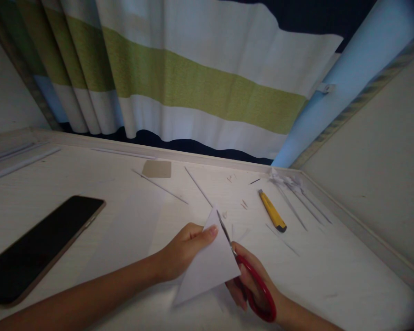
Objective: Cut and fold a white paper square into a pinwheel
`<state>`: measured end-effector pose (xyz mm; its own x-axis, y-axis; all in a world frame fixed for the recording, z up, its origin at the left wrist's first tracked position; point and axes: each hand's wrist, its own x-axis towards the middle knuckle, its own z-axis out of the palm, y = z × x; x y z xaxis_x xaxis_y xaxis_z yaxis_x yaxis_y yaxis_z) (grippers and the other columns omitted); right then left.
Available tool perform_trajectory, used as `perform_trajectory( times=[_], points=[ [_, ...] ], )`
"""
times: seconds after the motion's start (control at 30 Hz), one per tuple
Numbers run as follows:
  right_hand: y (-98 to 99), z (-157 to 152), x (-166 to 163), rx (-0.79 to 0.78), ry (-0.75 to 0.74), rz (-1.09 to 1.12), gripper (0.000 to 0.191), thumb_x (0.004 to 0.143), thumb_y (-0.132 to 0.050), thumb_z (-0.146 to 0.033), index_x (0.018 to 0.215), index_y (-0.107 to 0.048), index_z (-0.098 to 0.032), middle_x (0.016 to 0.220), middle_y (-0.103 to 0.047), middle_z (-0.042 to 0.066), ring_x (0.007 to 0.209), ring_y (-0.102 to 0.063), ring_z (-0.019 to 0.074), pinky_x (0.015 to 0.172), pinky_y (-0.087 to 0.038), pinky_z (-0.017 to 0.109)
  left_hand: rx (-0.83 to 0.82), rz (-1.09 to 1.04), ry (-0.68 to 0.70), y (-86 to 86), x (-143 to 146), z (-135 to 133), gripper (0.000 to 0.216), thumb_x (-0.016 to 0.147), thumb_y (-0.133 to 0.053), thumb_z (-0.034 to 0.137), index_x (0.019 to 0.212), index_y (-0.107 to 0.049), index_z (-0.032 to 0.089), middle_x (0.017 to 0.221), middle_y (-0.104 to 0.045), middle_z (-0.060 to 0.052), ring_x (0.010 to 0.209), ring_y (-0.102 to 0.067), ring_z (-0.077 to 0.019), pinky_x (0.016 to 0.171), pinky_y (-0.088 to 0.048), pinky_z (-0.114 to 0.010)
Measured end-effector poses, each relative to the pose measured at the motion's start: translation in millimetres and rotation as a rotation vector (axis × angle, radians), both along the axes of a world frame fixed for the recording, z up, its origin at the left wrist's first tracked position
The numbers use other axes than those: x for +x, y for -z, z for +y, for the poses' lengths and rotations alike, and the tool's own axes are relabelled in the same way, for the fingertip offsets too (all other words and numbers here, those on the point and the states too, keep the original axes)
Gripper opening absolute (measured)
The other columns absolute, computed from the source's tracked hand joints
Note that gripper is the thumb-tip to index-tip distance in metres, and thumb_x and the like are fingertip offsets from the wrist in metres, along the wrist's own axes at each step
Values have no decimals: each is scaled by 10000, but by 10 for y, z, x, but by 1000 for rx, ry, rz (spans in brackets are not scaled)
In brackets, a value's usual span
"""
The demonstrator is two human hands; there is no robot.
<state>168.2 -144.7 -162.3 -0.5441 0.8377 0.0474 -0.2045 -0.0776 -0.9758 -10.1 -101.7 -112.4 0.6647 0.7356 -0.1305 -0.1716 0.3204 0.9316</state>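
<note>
Cutting step in hand: the left hand (pixel 182 250) pinches the folded white paper (pixel 210 262) by its left edge, while the right hand (pixel 251 287) grips the red scissors (pixel 251 280), blades along the paper's right edge. Likely requirement: steady paper support. Open worktop (pixel 331 276) lies right of the right hand; the yellow knife (pixel 272 211) sits beyond it.

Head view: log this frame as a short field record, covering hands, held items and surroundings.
left hand: holds folded white paper
right hand: grips red-handled scissors, blades along the paper's right edge
desk: white, light wood grain
nearby: yellow utility knife, dark tablet, cardboard square, paper strips
backdrop: striped curtain
</note>
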Motion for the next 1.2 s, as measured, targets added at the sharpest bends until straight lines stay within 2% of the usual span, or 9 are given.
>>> perform_trajectory(
  times=[0.2, 0.43, 0.77, 0.97, 1.2],
  points=[
    [54, -14, -15, -13, 26, -36, 291, 811, -400, -493, 837, -376, -205, 397, -335, -108, 299, -273, 41, 311, -174, 144, -13, -45, -15, 12, 23, -25, 465, 775, -441, 488, 573, -564, 88, 534, -533, -25, 458, -452, -78, 427, -301, -181],
    [64, -31, -16, -28, 40, -51, 311, 789, -423, -516, 855, -376, -215, 410, -331, -106, 298, -272, 40, 306, -159, 150, -2, -16, -29, 46, 23, -32, 467, 754, -455, 508, 544, -541, 99, 493, -489, -2, 418, -401, -66, 402, -266, -182],
    [10, -1, -7, -15, 29, -32, 307, 790, -455, -482, 833, -361, -193, 417, -345, -118, 300, -277, 22, 299, -181, 118, -11, -23, -53, 33, 23, -36, 468, 746, -469, 505, 537, -540, 92, 487, -492, -4, 414, -402, -61, 391, -256, -174],
    [-33, -15, -5, -31, 52, -55, 371, 746, -497, -519, 842, -359, -188, 461, -365, -102, 347, -302, 28, 335, -231, 130, -39, -41, -3, 45, 12, -39, 467, 761, -462, 492, 561, -569, 83, 506, -515, -16, 427, -429, -73, 406, -287, -182],
    [-1, -16, -8, -54, 80, -41, 385, 722, -526, -522, 853, -380, -191, 481, -388, -92, 353, -320, 30, 341, -246, 135, -69, -78, -16, 21, 20, -53, 445, 747, -490, 475, 546, -579, 88, 511, -539, -23, 427, -450, -78, 406, -307, -181]
  ],
)
